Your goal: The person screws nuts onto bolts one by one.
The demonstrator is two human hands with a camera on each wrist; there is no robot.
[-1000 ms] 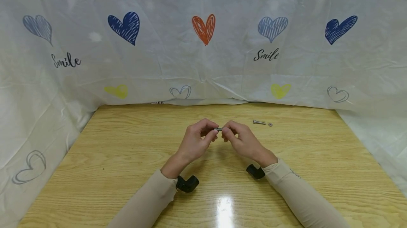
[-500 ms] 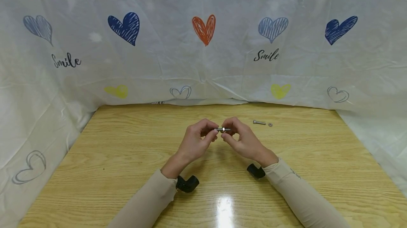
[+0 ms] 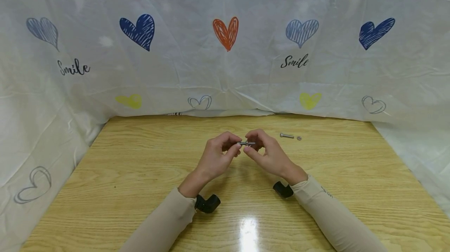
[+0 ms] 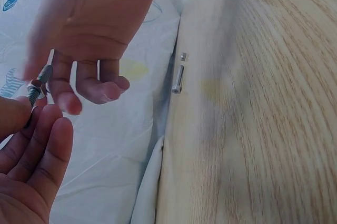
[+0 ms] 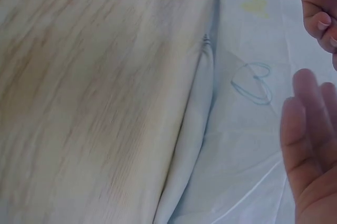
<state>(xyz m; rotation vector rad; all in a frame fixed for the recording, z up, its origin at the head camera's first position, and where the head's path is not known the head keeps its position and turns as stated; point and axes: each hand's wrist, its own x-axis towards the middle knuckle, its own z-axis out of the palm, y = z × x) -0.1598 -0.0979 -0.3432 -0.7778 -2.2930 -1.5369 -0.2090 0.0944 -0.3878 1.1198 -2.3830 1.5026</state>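
Pinching one bolt [image 3: 241, 143] of two in our left hand [image 3: 216, 156], we now bare its nut [image 3: 247, 143], one of two, our right hand's [image 3: 270, 157] grip unclear.

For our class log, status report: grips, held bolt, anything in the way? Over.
Left grip pinching bolt. Right grip beside nut, contact unclear. Nut partway along bolt. No visible obstruction; second bolt, loose nut lie beyond right grip.

Beige sleeves [image 3: 165, 220], black wrist pieces [image 3: 210, 204]
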